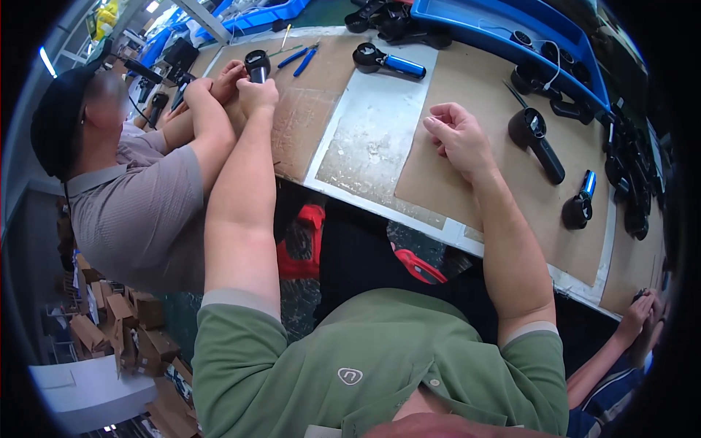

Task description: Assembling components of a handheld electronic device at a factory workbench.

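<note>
My left hand (259, 96) reaches to the far left of the table and is closed around the handle of a black handheld fan (257, 58), its round head upward. A co-worker's hand (231, 79) is right beside it. My right hand (461, 139) hovers over the brown board with its fingers loosely bent and apart, nothing visible in them. Beyond it lies a black fan with a blue battery cylinder (404, 67). To its right are a full black fan (539, 142) with a screwdriver (515, 95) near it, and a smaller fan part with a blue cylinder (579, 208).
Blue-handled pliers (298, 58) lie near my left hand. A blue bin (504, 22) with fan parts and a white cable stands at the back. Black parts (626, 171) pile up at the right edge. A co-worker (146, 182) sits close on my left; another person's hand (637, 317) is at right.
</note>
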The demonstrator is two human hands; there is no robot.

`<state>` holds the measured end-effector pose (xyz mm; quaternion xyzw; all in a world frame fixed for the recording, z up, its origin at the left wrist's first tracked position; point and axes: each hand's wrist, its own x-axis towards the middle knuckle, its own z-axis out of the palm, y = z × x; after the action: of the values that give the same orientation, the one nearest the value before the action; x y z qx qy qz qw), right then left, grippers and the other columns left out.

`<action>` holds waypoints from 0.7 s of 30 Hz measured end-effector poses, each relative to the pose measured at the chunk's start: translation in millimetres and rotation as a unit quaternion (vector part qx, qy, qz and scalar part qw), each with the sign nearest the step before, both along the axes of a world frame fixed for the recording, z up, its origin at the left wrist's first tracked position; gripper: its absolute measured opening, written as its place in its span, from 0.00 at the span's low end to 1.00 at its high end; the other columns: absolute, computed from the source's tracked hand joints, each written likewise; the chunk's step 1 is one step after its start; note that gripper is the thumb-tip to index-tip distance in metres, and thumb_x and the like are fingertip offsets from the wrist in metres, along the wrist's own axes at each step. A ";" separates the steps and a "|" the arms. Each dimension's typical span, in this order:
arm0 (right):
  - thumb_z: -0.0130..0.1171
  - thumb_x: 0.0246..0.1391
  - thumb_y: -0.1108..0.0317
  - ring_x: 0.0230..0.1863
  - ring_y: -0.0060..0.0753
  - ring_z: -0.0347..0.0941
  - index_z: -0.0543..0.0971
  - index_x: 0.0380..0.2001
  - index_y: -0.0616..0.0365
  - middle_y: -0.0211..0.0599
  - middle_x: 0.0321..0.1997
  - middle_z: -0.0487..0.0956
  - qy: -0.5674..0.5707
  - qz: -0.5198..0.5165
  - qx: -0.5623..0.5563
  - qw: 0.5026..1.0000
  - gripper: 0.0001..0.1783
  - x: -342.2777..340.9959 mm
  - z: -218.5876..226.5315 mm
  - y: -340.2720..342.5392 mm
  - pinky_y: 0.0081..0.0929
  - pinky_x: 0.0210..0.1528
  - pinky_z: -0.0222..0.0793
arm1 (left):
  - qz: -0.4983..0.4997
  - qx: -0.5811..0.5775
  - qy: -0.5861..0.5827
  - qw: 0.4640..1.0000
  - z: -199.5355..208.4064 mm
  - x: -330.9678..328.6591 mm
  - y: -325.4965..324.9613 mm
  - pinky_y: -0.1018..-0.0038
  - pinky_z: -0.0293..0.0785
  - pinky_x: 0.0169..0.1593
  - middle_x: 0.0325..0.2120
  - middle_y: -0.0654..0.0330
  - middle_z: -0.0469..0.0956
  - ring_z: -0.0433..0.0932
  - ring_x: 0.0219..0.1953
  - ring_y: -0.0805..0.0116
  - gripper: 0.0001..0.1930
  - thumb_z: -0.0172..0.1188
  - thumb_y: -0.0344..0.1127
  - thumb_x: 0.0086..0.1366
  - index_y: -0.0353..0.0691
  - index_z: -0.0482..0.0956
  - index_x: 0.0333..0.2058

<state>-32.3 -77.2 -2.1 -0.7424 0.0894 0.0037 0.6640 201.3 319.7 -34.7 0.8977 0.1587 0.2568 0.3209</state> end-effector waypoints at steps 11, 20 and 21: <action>0.65 0.69 0.70 0.37 0.25 0.75 0.84 0.50 0.65 0.36 0.39 0.83 -0.028 0.017 -0.128 0.991 0.12 -2.0 1.0 6.1 0.20 0.41 0.76 | 0.036 0.182 0.103 0.977 1.0 21.2 24.2 0.50 0.81 0.53 0.52 0.43 0.84 0.84 0.53 0.40 0.21 0.65 0.48 0.73 0.36 0.85 0.53; 0.66 0.66 0.72 0.36 0.25 0.73 0.85 0.47 0.65 0.37 0.39 0.83 -0.071 0.028 -0.158 0.985 0.10 -0.9 -5.7 5.0 0.22 0.40 0.76 | 0.070 0.311 -0.115 0.941 -11.9 14.0 8.8 0.44 0.79 0.52 0.47 0.45 0.83 0.82 0.49 0.39 0.15 0.62 0.39 0.69 0.37 0.86 0.47; 0.66 0.66 0.72 0.36 0.25 0.73 0.85 0.47 0.65 0.37 0.39 0.83 -0.073 0.030 -0.157 0.984 0.10 -0.6 -6.2 4.0 0.22 0.40 0.76 | 0.072 0.312 -0.117 0.940 -12.2 13.0 6.9 0.44 0.79 0.52 0.47 0.45 0.83 0.82 0.49 0.39 0.15 0.62 0.39 0.69 0.37 0.86 0.47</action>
<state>-32.9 -73.2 -8.3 -0.8380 0.0180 -0.0451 0.5436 214.3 326.6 -46.9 0.9027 0.0964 0.4188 0.0221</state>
